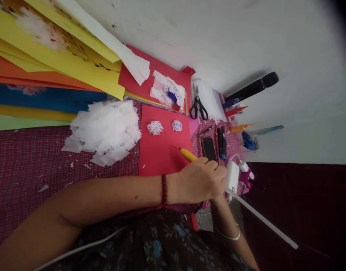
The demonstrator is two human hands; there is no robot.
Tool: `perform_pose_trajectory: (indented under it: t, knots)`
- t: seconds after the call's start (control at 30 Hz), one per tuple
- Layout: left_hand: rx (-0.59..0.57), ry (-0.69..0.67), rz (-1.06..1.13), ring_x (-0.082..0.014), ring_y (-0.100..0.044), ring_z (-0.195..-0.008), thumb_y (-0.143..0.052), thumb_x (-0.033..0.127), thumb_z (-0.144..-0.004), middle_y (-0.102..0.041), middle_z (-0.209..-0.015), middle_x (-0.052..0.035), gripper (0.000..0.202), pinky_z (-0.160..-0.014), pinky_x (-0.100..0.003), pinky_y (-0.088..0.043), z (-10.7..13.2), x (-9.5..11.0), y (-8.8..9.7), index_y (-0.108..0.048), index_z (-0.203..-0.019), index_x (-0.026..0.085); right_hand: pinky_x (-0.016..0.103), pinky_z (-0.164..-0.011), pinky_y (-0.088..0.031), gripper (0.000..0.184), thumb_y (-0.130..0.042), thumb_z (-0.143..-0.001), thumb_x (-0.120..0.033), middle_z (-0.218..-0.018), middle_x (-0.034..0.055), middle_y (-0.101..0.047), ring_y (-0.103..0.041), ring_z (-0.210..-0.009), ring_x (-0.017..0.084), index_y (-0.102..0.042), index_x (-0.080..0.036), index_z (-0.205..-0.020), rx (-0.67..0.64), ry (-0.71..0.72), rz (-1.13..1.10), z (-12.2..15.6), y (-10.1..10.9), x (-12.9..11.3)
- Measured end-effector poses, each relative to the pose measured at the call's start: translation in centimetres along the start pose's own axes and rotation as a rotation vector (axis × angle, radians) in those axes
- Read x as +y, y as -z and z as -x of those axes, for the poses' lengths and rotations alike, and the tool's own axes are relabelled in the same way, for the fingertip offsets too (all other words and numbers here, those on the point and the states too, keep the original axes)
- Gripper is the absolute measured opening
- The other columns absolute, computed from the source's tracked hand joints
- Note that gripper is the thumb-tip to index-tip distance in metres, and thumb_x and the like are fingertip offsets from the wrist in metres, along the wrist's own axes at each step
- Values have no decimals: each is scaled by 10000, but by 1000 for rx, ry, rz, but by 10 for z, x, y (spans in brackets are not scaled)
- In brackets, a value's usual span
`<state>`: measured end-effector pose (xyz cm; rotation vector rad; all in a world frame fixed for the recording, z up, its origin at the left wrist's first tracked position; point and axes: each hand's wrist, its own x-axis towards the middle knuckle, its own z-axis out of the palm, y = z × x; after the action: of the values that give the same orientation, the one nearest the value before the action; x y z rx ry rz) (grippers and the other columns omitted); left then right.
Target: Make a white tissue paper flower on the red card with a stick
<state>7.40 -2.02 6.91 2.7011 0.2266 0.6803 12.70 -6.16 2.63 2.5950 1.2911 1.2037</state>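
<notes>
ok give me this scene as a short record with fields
left hand: closed around a yellow, narrow-tipped tool
right hand: mostly hidden behind the left, grip unclear
base: red rectangular paper sheet under the tool's tip
on base: two tufted white-and-purple clusters
left of sheet: heap of white paper pieces
right of sheet: black rectangular phone
upper right: black-handled metal scissors

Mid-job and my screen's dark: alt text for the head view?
Left hand covers the rear of a yellow tool pointing at a red sheet with two whitish tufts; the right arm ends hidden behind that hand. White paper lies heaped left of the sheet, scissors and phone to its right.
</notes>
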Motion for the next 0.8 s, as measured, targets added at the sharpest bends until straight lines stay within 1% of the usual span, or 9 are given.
perform_pose_trajectory:
  t: [0.13,0.2,0.33,0.4,0.5,0.57,0.63,0.73,0.8]
  knots:
    - [12,7,-5,-193,-576,-826,-411,92,-962,-662,-951,-95,198,-675,-344,-370,0,0,-2,-586,-874,125,328,-565,-220,273,-426,-857,-25,-641,69,-504,-418,-697,247,-555,-204,-695,114,-93,93,-5,5,-12]
    - [3,-1,-4,-198,-577,-831,-417,84,-956,-660,-957,-92,194,-669,-348,-365,0,-1,-1,-585,-869,126,331,-566,-243,264,-442,-855,-30,-638,71,-512,-418,-688,243,-561,-198,-690,139,-118,119,-5,4,-15]
    - [16,1,14,-206,-576,-836,-407,82,-958,-647,-950,-93,203,-671,-356,-367,0,-1,-2,-586,-872,125,312,-539,-211,276,-396,-886,-60,-633,66,-497,-401,-658,242,-563,-209,-725,104,-47,43,-2,-3,-8]
    - [39,-3,27,-213,-574,-845,-399,91,-965,-640,-936,-94,212,-675,-360,-368,0,-1,-5,-587,-872,122,306,-533,-202,308,-347,-904,-70,-645,78,-503,-403,-652,249,-582,-209,-760,23,-37,-23,0,-4,0]
    - [59,1,36,-226,-573,-851,-391,96,-969,-635,-925,-89,224,-679,-369,-364,0,-1,-10,-594,-878,119,304,-514,-212,338,-311,-916,-95,-692,120,-544,-433,-657,263,-625,-188,-830,-213,-6,-121,-1,-2,15]
    - [77,2,39,-232,-572,-845,-397,103,-969,-632,-914,-86,224,-674,-374,-359,1,-1,-13,-598,-872,123,300,-492,-223,341,-311,-920,-111,-737,144,-583,-466,-660,270,-643,-180,-887,-392,80,-228,-5,1,29]
    - [95,-9,39,-231,-570,-837,-407,117,-970,-630,-902,-88,222,-665,-372,-353,1,-1,-15,-598,-855,129,301,-470,-236,340,-314,-930,-134,-776,158,-617,-497,-656,270,-649,-187,-930,-529,158,-338,-10,2,44]
    - [115,-19,25,-218,-565,-821,-416,124,-969,-628,-884,-91,221,-656,-362,-349,2,-2,-15,-591,-834,134,307,-444,-256,373,-278,-957,-176,-801,170,-645,-524,-636,268,-650,-207,-964,-641,224,-435,-22,-4,66]
    - [123,-21,14,-213,-565,-817,-419,119,-966,-627,-876,-89,218,-654,-357,-350,2,-2,-14,-587,-827,136,313,-428,-271,404,-252,-963,-187,-791,169,-652,-523,-610,267,-653,-225,-993,-713,342,-517,-32,-10,78]
